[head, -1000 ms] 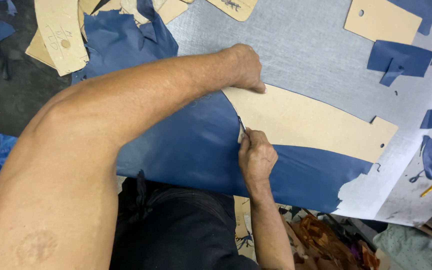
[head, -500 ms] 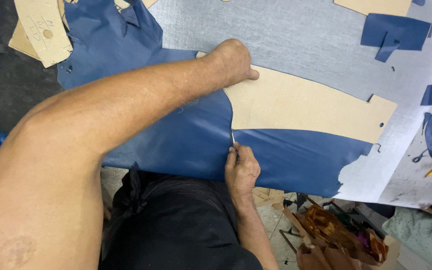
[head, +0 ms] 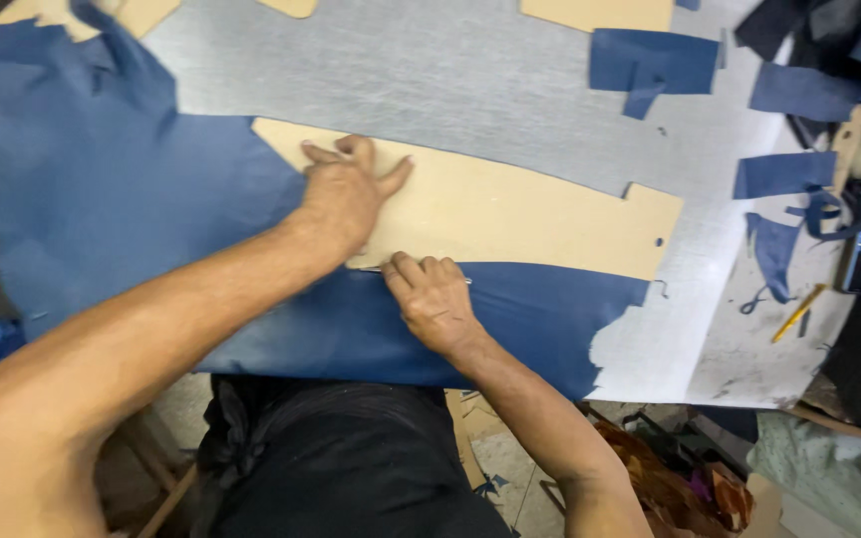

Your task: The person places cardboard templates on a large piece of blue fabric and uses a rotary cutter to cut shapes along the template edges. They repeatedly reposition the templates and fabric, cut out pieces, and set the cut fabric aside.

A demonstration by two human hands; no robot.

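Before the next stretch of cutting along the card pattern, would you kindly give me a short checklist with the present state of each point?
1. Left hand pressed flat on the tan card pattern: ok.
2. Pattern lying on the blue leather, lower edge over blue: ok.
3. Right hand at the pattern's lower edge, closed on a thin tool: ok, though the tip is too small to judge.
4. Left fingers away from the lower edge: ok.
5. Leather flat ahead of the right hand: ok, no folds visible.
6. Leather's right end reaching the pattern's right end: cannot tell; its torn edge stops close by.
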